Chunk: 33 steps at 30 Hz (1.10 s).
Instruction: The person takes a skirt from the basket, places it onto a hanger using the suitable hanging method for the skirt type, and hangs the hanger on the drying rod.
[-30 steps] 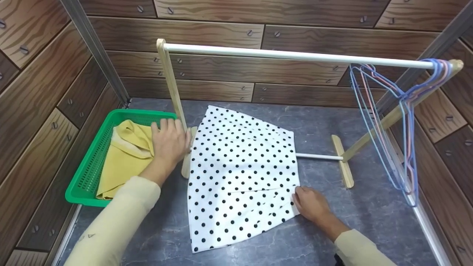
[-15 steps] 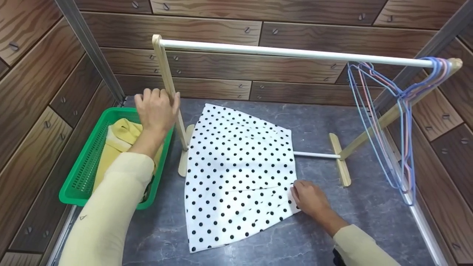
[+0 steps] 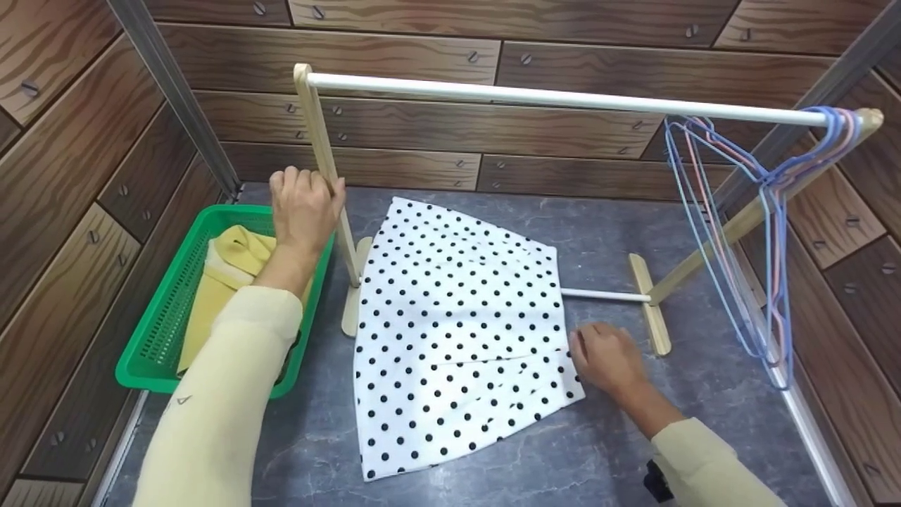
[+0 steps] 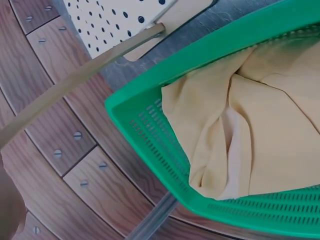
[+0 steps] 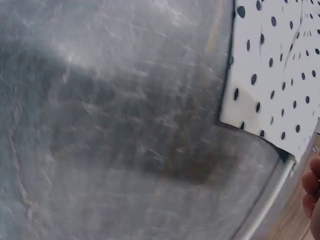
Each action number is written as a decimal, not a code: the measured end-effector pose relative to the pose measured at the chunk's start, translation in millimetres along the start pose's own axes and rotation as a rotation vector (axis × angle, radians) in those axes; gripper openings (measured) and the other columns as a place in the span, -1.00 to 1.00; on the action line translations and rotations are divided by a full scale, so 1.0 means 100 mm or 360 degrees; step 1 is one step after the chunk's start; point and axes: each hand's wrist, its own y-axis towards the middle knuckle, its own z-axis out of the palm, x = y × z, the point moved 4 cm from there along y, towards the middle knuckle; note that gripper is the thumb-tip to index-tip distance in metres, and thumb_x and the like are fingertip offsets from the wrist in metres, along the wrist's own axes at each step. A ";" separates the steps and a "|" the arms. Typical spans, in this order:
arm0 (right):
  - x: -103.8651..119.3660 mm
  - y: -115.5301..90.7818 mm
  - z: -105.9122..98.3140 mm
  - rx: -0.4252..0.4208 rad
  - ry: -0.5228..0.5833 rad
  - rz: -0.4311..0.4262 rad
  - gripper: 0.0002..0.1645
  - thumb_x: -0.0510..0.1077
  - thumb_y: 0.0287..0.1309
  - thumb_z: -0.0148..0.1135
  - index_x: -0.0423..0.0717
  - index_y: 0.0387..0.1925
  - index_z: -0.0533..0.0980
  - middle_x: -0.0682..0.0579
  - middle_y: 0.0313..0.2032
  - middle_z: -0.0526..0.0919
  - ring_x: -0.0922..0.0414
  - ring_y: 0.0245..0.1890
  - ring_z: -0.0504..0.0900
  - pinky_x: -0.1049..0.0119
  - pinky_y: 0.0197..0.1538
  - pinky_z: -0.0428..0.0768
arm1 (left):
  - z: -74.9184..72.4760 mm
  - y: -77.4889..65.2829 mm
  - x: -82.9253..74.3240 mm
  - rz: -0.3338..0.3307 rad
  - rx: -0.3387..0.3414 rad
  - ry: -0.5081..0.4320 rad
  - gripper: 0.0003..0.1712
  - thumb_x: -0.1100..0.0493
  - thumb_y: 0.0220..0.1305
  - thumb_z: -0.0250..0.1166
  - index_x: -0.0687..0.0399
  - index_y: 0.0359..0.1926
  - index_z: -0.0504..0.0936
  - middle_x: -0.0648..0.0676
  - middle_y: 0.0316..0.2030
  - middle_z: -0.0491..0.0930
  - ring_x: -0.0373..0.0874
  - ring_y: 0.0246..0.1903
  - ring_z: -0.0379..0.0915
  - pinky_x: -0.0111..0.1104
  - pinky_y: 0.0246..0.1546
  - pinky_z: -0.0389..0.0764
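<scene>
Across the bench (image 3: pixel 317 451) stood the rack (image 3: pixel 535 96), and we noted the chief change at its left post (image 3: pixel 317 127): the left hand (image 3: pixel 304 211), a second earlier over the right rim of the green basket (image 3: pixel 150 382), had come up to it. Its grip looked narrow there, fingers bent about the wood.

The dotted cloth (image 3: pixel 461 338) lay spread on the bench, over the rack's lower rail (image 3: pixel 605 295) and to the right of the basket. Half a second earlier the right hand (image 3: pixel 611 359) had covered part of its lower right edge; now we saw that corner bare and reaching farther right. We judged that handling of this edge had paused, leaving the cloth to lie by itself.

The basket held the yellow cloth (image 3: pixel 215 282), loosely folded, with a paler strip beside its rolled far end. A dark patch (image 3: pixel 288 354) also showed there beside the left sleeve (image 3: pixel 218 380); we could not tell what it was.

Blue and pink hangers (image 3: pixel 835 130) hung bunched at the top bar's right end, bearing no clothes.

The right hand hovered just beside the dotted cloth, its grip loosely curled and, as far as we saw, holding nothing.
</scene>
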 end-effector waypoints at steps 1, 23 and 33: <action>-0.02 0.04 -0.06 -0.0030 -0.0023 -0.0021 -0.83 -0.16 0.18 0.28 -0.20 -0.44 0.56 -0.15 -0.49 0.62 -0.14 -0.47 0.62 -0.05 -0.34 0.54 | 0.01 0.00 0.00 0.0003 -0.0008 -0.0008 -0.49 -0.02 0.44 0.13 0.38 -0.44 0.58 0.29 -0.51 0.57 0.21 -0.35 0.42 -0.04 -0.15 0.31; -0.34 0.76 -1.36 -0.0618 -0.0281 -0.0165 -0.63 -0.06 0.29 0.01 -0.26 -0.50 0.47 -0.24 -0.52 0.58 -0.25 -0.46 0.52 -0.09 -0.36 0.28 | 0.01 -0.04 0.02 0.0123 -0.0031 0.0166 -0.47 -0.04 0.44 0.12 0.34 -0.51 0.55 0.26 -0.56 0.56 0.17 -0.40 0.43 -0.08 -0.19 0.33; -0.74 0.78 -1.94 -0.0711 -0.0390 -0.0031 -0.61 -0.04 0.25 0.01 -0.32 -0.47 0.46 -0.34 -0.50 0.57 -0.35 -0.46 0.47 -0.20 -0.39 0.28 | -0.02 -0.03 0.02 0.0140 -0.0062 0.0217 -0.46 -0.06 0.44 0.11 0.31 -0.53 0.53 0.23 -0.60 0.54 0.15 -0.45 0.45 -0.11 -0.31 0.36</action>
